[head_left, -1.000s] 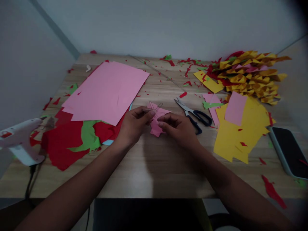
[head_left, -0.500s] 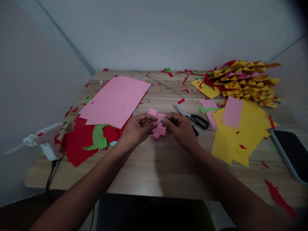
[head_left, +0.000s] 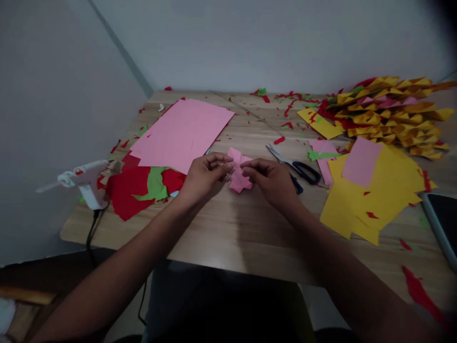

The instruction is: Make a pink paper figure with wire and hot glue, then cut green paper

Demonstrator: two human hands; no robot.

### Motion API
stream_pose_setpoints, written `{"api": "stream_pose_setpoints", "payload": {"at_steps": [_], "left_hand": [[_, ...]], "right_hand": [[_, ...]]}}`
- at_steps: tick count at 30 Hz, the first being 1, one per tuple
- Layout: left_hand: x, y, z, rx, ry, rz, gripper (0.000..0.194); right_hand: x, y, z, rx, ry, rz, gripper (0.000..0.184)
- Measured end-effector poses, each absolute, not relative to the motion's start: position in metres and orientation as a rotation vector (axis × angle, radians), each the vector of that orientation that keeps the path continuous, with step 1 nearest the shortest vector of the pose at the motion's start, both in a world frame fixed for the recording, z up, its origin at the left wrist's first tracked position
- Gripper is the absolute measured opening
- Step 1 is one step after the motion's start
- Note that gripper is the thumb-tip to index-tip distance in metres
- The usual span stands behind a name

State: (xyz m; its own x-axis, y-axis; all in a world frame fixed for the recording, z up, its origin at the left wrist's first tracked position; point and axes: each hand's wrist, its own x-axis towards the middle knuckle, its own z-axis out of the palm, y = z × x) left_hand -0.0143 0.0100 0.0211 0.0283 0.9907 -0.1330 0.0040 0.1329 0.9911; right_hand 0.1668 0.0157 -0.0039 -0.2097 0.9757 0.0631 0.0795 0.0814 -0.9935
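Observation:
A small folded pink paper piece (head_left: pixel 238 177) sits between my two hands over the middle of the wooden table (head_left: pixel 221 224). My left hand (head_left: pixel 203 175) pinches its left edge with fingers closed. My right hand (head_left: pixel 271 180) pinches its right edge, fingers also closed. A thin wire loop was visible with the paper earlier; now it is hidden by my fingers.
A large pink sheet (head_left: pixel 183 131) lies over red and green scraps (head_left: pixel 143 188) at the left. A white glue gun (head_left: pixel 87 178) stands at the left edge. Scissors (head_left: pixel 294 166) lie right of my hands, beside yellow sheets (head_left: pixel 374 195), a folded yellow pile (head_left: pixel 389 112) and a phone (head_left: pixel 444 221).
My hands closed together on the pink piece and folded it smaller. The wire loop went out of sight. My head shifted, so the table sits further right in view.

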Motion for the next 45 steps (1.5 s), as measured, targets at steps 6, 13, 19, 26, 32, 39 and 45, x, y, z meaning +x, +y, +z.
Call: {"api": "stream_pose_setpoints", "payload": {"at_steps": [6, 13, 19, 26, 32, 39, 45], "left_hand": [[-0.026, 0.029, 0.005, 1.575, 1.363, 1.045, 0.024], [-0.032, 0.049, -0.009, 2.187, 1.575, 0.775, 0.018], [-0.040, 0.060, -0.028, 2.400, 1.529, 0.632, 0.020], [-0.042, 0.056, -0.029, 2.354, 1.537, 0.641, 0.021], [-0.041, 0.054, -0.029, 2.319, 1.518, 0.650, 0.015], [-0.041, 0.054, -0.030, 2.227, 1.506, 0.722, 0.007], [-0.041, 0.056, -0.030, 2.154, 1.520, 0.704, 0.012]], "right_hand": [[0.173, 0.031, -0.007, -1.245, -1.570, 1.048, 0.013], [0.160, 0.061, -0.015, -1.432, -1.903, 0.760, 0.014], [0.160, 0.059, -0.030, -1.384, -2.182, 0.554, 0.014], [0.160, 0.059, -0.030, -1.397, -2.127, 0.529, 0.006], [0.158, 0.056, -0.028, -1.369, -2.157, 0.462, 0.010], [0.156, 0.057, -0.027, -1.361, -2.161, 0.466, 0.013], [0.156, 0.058, -0.027, -1.356, -2.224, 0.437, 0.016]]}}
